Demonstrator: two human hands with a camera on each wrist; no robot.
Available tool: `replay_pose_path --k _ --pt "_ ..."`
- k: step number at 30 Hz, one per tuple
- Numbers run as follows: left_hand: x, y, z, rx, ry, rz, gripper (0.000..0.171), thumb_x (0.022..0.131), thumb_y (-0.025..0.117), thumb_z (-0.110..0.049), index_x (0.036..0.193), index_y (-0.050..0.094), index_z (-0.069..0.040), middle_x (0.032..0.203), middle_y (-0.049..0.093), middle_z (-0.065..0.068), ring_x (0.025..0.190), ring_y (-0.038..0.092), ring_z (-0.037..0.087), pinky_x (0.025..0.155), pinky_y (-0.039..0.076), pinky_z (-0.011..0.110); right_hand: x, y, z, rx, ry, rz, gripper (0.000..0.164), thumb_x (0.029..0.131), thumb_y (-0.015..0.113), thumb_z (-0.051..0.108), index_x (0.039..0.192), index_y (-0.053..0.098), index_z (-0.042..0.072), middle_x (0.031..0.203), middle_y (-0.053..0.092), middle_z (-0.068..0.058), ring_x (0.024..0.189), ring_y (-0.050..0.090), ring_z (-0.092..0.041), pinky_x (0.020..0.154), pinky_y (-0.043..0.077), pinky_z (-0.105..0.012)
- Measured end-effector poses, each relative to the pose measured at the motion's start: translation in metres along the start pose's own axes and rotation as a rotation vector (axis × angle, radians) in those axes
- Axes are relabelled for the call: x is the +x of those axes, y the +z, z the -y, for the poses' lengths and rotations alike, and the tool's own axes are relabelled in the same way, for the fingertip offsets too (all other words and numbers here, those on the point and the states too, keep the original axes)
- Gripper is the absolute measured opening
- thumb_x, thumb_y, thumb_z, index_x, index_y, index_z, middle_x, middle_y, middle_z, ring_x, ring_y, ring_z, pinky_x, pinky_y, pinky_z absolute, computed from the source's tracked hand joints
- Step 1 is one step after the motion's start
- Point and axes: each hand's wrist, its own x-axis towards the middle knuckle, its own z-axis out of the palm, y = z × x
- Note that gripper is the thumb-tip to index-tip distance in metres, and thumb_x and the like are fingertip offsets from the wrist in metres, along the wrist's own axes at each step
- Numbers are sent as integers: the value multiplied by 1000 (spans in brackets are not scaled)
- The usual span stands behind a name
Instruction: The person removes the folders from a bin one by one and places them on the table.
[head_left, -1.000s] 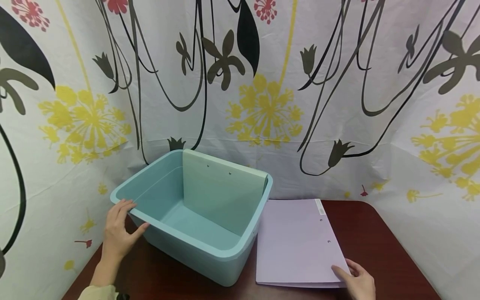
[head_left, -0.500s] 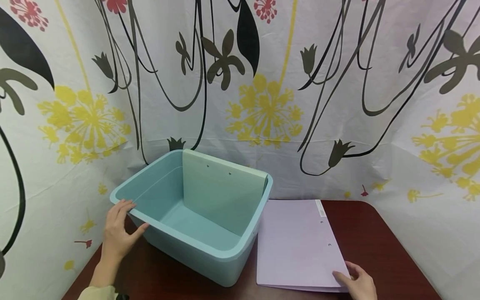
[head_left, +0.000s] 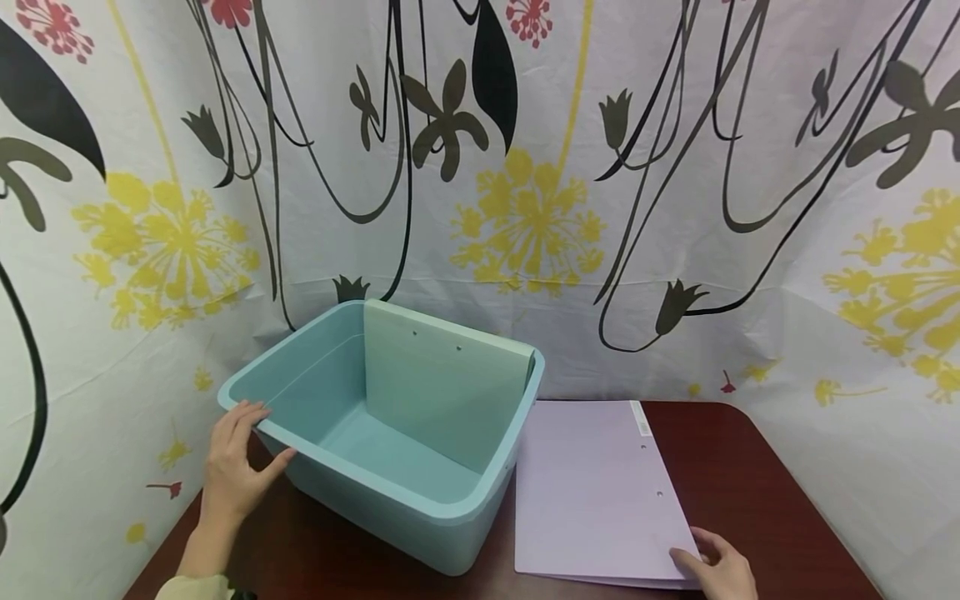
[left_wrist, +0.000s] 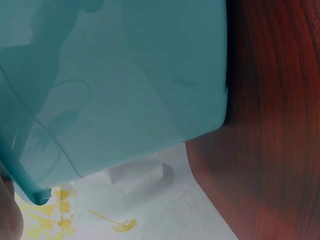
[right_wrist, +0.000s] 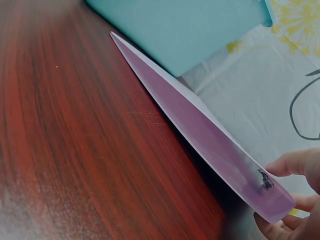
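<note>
A light purple file folder [head_left: 600, 492] lies on the table right of a pale blue plastic bin [head_left: 405, 508]. My right hand [head_left: 718, 565] pinches its spine at the near right corner, thumb on top. In the right wrist view the folder's spine [right_wrist: 272, 200] sits between thumb and fingers, and the folder's covers [right_wrist: 200, 135] gape slightly. My left hand [head_left: 236, 467] holds the bin's near left rim corner, fingers over the edge and thumb against the front rim. A pale green folder [head_left: 450, 383] stands inside the bin against its back wall.
The dark red-brown wooden table [head_left: 780, 500] extends right of the purple folder. A white flower-patterned cloth [head_left: 540, 250] hangs behind the table and along its sides. The bin's outer wall [left_wrist: 140, 90] fills much of the left wrist view.
My right hand and the purple folder have shifted slightly toward me and to the right. My left hand and the bin stay in place.
</note>
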Motion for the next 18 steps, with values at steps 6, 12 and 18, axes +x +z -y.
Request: replay_pose_path --k 6,12,18 --pt "0 0 0 -3 1 -5 77 71 60 -65 105 57 5 112 52 24 116 40 41 107 22 39 -1 0 -1 2 -12 -6 81 59 79 42 114 53 -11 92 62 -20 75 52 -14 63 41 -27" --pt "-1 0 0 -3 -5 -2 77 71 60 -64 106 57 5 112 52 24 116 39 41 108 22 39 0 0 -2 1 -3 0 83 58 80 44 114 52 -11 90 62 -18 75 51 -15 62 40 -27" --pt "0 -1 -1 -3 -1 -5 78 72 59 -65 106 57 5 112 52 24 116 40 41 108 22 38 0 -1 -1 -8 6 17 83 59 79 43 115 51 -11 91 62 -18 76 52 -17 62 39 -27"
